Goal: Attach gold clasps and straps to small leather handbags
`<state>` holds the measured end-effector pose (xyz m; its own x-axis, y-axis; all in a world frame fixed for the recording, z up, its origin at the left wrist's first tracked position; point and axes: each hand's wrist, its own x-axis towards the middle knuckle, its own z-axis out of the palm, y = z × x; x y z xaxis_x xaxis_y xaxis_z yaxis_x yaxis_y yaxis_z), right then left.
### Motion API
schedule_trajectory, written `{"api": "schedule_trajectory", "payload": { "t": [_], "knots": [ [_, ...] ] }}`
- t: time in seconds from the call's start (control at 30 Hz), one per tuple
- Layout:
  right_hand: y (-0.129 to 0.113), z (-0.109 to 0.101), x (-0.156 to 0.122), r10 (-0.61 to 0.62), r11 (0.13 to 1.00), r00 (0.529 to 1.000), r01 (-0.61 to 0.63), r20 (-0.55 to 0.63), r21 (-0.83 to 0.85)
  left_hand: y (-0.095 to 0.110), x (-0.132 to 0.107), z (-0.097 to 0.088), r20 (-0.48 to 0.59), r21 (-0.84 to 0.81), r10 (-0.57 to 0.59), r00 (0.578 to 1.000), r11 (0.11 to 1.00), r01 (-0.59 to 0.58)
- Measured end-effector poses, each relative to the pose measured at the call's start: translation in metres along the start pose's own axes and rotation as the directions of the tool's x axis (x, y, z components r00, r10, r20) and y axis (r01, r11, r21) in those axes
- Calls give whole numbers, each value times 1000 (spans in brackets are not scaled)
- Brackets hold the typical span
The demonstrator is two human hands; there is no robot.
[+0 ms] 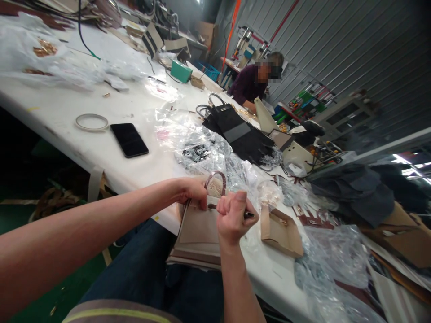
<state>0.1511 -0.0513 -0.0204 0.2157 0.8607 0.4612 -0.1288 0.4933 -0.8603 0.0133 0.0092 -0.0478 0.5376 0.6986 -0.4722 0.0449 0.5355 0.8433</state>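
A beige handbag [198, 229] with a brown top handle [220, 175] rests at the table's front edge, over my lap. My left hand [195, 192] is closed on the bag's upper edge, beside the base of the handle. My right hand [235, 215] makes a fist round a slim dark tool [249, 215], whose end sticks out by the little-finger side. Most of that tool is hidden in the fist, so its exact kind cannot be made out. The fist is against the bag's upper right part.
On the white table [144, 172] lie a black phone [129, 140], a tape roll [91, 122], plastic bags of small parts [198, 152], black handbags [239, 134] and an open cardboard box [281, 231]. A co-worker [251, 83] leans over the far side.
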Motion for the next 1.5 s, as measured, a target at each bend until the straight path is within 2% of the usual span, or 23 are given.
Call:
{"api": "schedule_trajectory", "payload": {
  "t": [0.13, 0.27, 0.37, 0.43, 0.53, 0.63, 0.73, 0.83, 0.9, 0.93, 0.97, 1.0, 1.1, 1.13, 1.17, 1.23, 1.33, 1.43, 1.5],
  "knots": [
    [4, -1, 3, 44, 998, 999, -44, -8, -34, 0, -2, -3, 15, 2, -29, 999, 1000, 29],
    [0, -7, 23, 151, 978, 989, -148, -10, 144, 3, -8, -4, 32, -12, 1, 999, 1000, 0],
    [-13, -21, 35, 233, 944, 972, -231, 20, 235, 6, -11, -6, 49, -21, -50, 998, 998, 51],
    [-23, -31, 37, 244, 935, 970, -231, -15, 270, 9, -12, -7, 79, -28, -91, 993, 995, 93],
    [-34, -42, 34, 254, 940, 966, -234, -54, 250, 12, -15, -11, 104, -14, -104, 989, 994, 106],
    [-39, -53, 34, 320, 940, 946, -311, -46, 142, 13, -15, -16, 141, -47, -66, 988, 996, 73],
    [-37, -79, 43, 471, 878, 880, -474, -53, -67, 11, -12, -21, 144, -96, -84, 986, 991, 99],
    [-25, -117, 58, 668, 725, 744, -652, -3, -221, 10, -10, -25, 134, -89, -141, 981, 984, 154],
    [-10, -141, 67, 730, 648, 684, -693, -2, -317, 11, -11, -24, 163, -99, -131, 978, 984, 148],
    [-2, -150, 69, 734, 617, 678, -684, -29, -389, 12, -12, -23, 179, -110, -113, 977, 985, 134],
    [6, -156, 71, 721, 579, 689, -654, -68, -486, 14, -14, -21, 188, -117, -98, 977, 986, 121],
    [13, -161, 71, 682, 534, 723, -593, -108, -602, 15, -16, -18, 183, -118, -88, 979, 987, 111],
    [26, -164, 70, 451, 309, 883, -290, -129, -906, 18, -19, -11, 84, -101, -97, 992, 989, 105],
    [28, -163, 69, 385, 229, 917, -205, -105, -952, 19, -19, -9, 45, -96, -107, 993, 989, 111],
    [29, -162, 68, 352, 167, 932, -151, -84, -974, 19, -19, -8, 15, -87, -113, 994, 990, 113],
    [30, -161, 65, 348, 101, 936, -100, -59, -990, 21, -18, -7, -21, -68, -130, 991, 989, 128],
    [26, -162, 55, 328, 108, 944, -57, -19, -993, 21, -18, -4, -29, -59, -145, 989, 988, 143],
    [15, -173, 46, 256, 239, 967, -49, 14, -970, 20, -18, 0, -45, -67, -156, 987, 986, 153],
    [2, -188, 47, 212, 335, 977, -69, 4, -940, 21, -17, 2, -60, -75, -175, 983, 982, 170]
  ]
}}
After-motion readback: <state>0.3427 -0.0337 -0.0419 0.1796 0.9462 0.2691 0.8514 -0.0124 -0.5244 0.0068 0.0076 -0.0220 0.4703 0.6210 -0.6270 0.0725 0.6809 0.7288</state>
